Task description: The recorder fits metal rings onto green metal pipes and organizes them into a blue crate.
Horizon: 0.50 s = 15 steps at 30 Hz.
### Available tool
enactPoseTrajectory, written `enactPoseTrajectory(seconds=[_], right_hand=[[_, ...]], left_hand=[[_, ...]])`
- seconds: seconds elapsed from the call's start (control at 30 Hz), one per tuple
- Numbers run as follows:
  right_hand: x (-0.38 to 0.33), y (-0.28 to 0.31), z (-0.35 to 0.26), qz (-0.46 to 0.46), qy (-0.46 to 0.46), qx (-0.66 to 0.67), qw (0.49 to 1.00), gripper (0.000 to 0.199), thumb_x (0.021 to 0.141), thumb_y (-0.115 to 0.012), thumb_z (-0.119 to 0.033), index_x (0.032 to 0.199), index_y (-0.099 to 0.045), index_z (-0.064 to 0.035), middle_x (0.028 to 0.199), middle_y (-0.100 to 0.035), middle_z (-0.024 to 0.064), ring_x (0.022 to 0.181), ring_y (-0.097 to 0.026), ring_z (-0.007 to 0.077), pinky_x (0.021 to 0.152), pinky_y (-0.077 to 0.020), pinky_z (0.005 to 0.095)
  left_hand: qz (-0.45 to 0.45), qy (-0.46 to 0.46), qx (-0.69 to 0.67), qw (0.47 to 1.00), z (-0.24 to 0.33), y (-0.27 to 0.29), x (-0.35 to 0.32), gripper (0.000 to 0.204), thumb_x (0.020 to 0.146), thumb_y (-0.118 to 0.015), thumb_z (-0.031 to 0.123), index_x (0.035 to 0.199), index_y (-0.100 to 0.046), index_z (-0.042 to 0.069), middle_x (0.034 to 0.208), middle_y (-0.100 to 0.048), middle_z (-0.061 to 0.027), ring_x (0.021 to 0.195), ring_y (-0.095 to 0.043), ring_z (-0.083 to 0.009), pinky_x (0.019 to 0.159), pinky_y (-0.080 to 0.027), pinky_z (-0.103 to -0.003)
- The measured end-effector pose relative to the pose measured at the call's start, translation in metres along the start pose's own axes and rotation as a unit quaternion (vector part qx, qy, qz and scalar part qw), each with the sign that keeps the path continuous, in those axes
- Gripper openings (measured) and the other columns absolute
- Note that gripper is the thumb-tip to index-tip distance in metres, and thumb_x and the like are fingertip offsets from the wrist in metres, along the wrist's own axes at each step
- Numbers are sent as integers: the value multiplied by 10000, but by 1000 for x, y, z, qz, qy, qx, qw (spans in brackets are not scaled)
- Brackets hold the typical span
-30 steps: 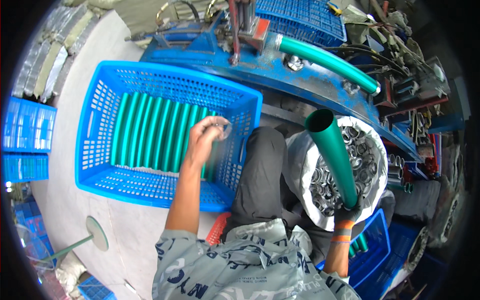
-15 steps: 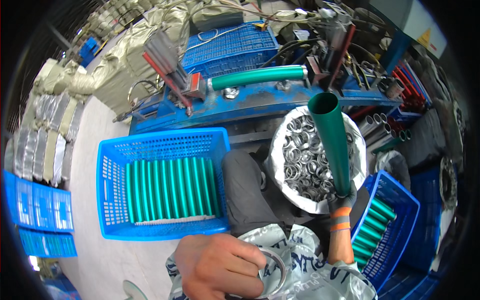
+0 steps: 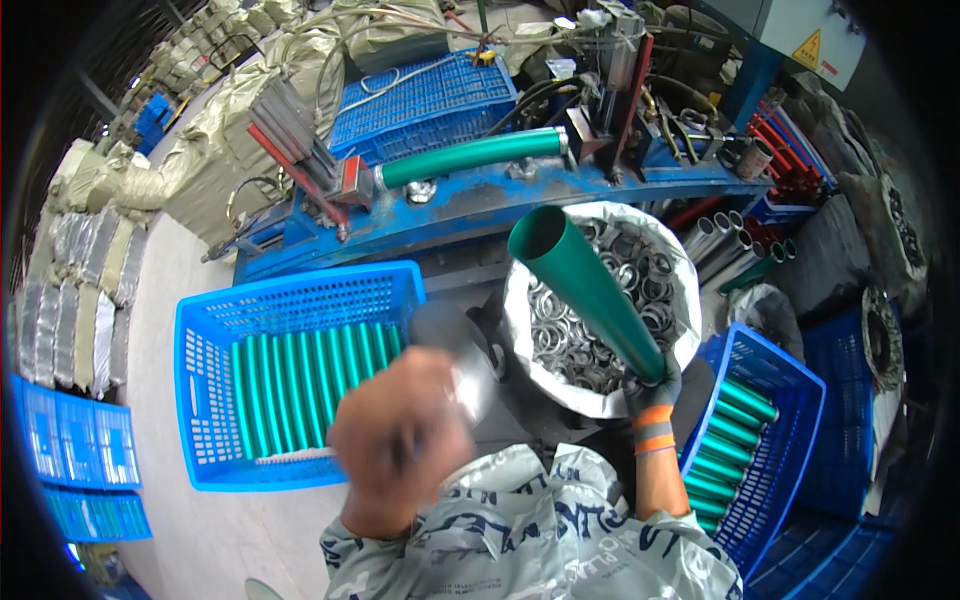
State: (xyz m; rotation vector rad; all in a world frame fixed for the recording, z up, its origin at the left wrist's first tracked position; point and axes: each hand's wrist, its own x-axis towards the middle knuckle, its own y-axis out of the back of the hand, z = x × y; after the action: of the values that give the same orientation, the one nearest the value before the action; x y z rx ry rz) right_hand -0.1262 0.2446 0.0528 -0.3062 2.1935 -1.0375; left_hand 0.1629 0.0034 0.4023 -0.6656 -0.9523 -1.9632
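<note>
Holding green tube (image 3: 590, 290) upright, right hand (image 3: 648, 385) clenched; ring bag (image 3: 600, 320) behind it. Left hand (image 3: 400, 440), blurred, grips a metal ring (image 3: 455, 345). Ring likely needs seating on tube's top.

A single head-worn fisheye camera looks steeply down, close over the lap, with edges bending toward the rim.

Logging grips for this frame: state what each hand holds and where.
Right hand grips the green tube at its lower end. Left hand, blurred, holds a metal ring by its rim.
</note>
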Motion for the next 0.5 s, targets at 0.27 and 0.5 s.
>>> enactPoseTrajectory(seconds=[0.27, 0.5], right_hand=[[-12, -5, -7, -30, -23, -42, 998, 533, 1086, -727, -492, 1464, -783, -120, 1309, -854, 14, 1040, -818, 182, 732, -648, 326], [-17, -22, 4, 9, 22, -88, 996, 626, 1145, -613, -507, 1569, -703, -55, 1338, -827, 93, 964, -793, 209, 565, -568, 318]], left_hand=[[225, 398, -554, 696, -128, -37, -34, 405, 1175, -631, 194, 1560, -632, 65, 1030, -734, -62, 1085, -760, -247, 1117, -599, -583], [250, 359, -547, 714, -165, -28, -53, 489, 1104, -717, 265, 1530, -644, 37, 1311, -787, -154, 1348, -737, -314, 1165, -598, -618]])
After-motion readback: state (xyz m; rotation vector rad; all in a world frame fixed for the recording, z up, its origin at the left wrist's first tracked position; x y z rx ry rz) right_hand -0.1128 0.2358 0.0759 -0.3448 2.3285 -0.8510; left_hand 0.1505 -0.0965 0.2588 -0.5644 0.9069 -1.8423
